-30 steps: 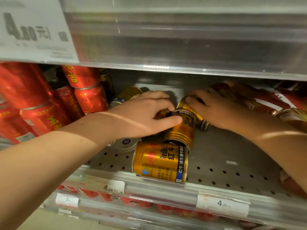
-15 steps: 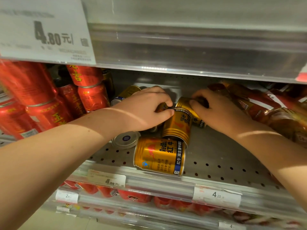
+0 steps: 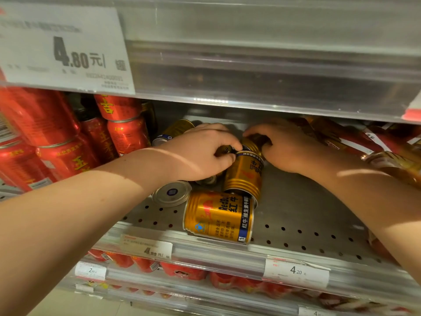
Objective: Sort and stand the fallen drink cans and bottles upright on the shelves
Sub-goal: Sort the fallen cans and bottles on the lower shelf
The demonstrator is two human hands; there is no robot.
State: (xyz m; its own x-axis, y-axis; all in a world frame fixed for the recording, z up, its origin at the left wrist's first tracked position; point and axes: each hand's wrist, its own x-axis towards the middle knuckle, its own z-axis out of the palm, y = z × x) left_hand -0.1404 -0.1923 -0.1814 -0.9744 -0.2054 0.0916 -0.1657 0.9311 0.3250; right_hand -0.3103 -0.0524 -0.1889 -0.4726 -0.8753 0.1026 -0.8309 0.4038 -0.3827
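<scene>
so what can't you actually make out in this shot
All in the head view:
- The fallen can under the left hand: mostly covered by its fingers, so the grip is unclear.
- Most of the rear gold can: hidden by the right hand curled round it.
- Small print on the lower 4.80 price tag: blurred.
- Packets at right: dim, cut off by the frame edge.
</scene>
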